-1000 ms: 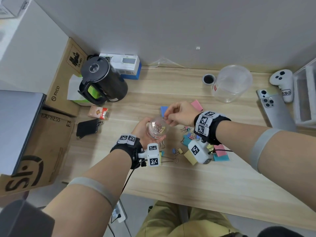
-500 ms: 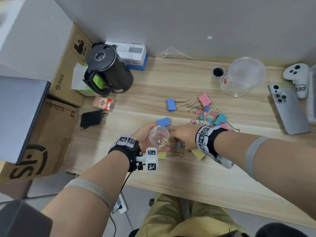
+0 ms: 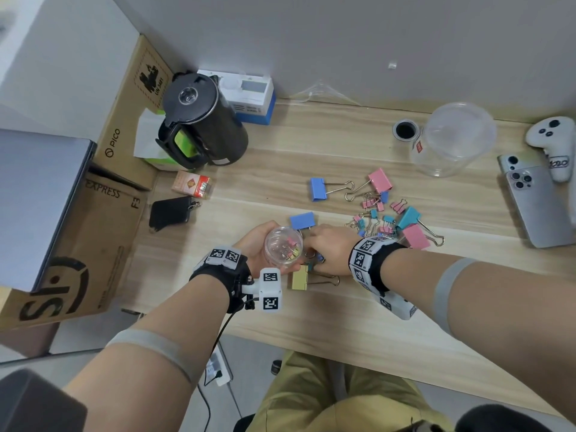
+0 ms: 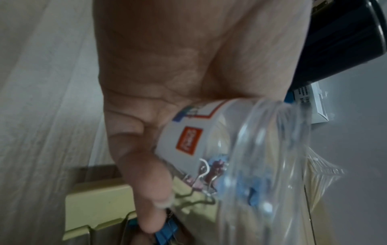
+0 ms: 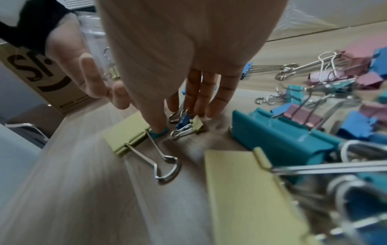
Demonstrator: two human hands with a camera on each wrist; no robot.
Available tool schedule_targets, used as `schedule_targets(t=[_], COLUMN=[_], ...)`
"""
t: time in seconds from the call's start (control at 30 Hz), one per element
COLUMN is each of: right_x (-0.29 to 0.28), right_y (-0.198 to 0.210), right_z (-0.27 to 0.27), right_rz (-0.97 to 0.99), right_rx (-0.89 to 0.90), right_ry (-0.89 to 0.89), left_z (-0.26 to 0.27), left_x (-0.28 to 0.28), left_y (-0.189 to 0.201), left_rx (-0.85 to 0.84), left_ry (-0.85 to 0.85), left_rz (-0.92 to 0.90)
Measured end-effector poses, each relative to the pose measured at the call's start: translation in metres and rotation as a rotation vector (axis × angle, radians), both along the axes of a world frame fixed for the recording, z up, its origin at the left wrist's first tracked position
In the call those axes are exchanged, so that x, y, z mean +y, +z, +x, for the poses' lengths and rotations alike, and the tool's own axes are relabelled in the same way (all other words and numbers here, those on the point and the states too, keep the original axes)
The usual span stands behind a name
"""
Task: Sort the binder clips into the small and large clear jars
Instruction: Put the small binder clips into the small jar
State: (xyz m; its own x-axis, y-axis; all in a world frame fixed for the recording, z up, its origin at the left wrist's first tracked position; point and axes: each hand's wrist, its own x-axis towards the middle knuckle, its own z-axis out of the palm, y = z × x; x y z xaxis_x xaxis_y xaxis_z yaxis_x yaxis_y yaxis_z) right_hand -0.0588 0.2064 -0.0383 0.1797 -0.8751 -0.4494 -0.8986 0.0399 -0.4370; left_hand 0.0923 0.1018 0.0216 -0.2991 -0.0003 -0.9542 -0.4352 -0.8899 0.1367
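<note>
My left hand (image 3: pixel 265 241) grips the small clear jar (image 3: pixel 283 249), mouth up, with several small clips inside; the left wrist view shows its labelled wall (image 4: pixel 240 149) against my palm. My right hand (image 3: pixel 324 247) reaches down just right of the jar. Its straight fingertips (image 5: pixel 199 106) touch the table round a small blue clip (image 5: pixel 182 119) and a small yellow one (image 5: pixel 196 124), and the thumb rests on a small teal clip (image 5: pixel 159 132). A large yellow clip (image 3: pixel 300 277) lies beside them. The large clear jar (image 3: pixel 452 141) stands empty at the back right. Mixed clips (image 3: pixel 374 213) lie scattered between.
A black kettle (image 3: pixel 202 120) stands at the back left, beside cardboard boxes (image 3: pixel 71 244). A red pack (image 3: pixel 191 184) and a black pouch (image 3: pixel 170 212) lie left of my hands. A phone (image 3: pixel 536 204) and a white controller (image 3: pixel 554 145) lie at the right edge; a black lid (image 3: pixel 404 130) sits by the large jar.
My right hand left the small jar's mouth and dropped to the table right of it, onto the small clips. My left hand lowered the jar slightly toward me.
</note>
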Motion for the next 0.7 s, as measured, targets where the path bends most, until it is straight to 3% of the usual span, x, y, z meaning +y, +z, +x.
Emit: schedule_targets(t=[0.23, 0.47, 0.7], right_x=[-0.004, -0.003, -0.001], right_y=[-0.006, 0.0, 0.005], right_z=[0.01, -0.015, -0.026], right_rz=[0.063, 0.107, 0.155], right_rx=[-0.038, -0.051, -0.065], right_ry=[-0.094, -0.136, 0.024], left_z=[0.001, -0.001, -0.01], left_x=[0.001, -0.002, -0.006], left_y=[-0.001, 0.001, 0.005], left_rx=[0.005, -0.005, 0.02], left_ry=[-0.02, 0.01, 0.045], left_rz=[-0.028, -0.032, -0.016])
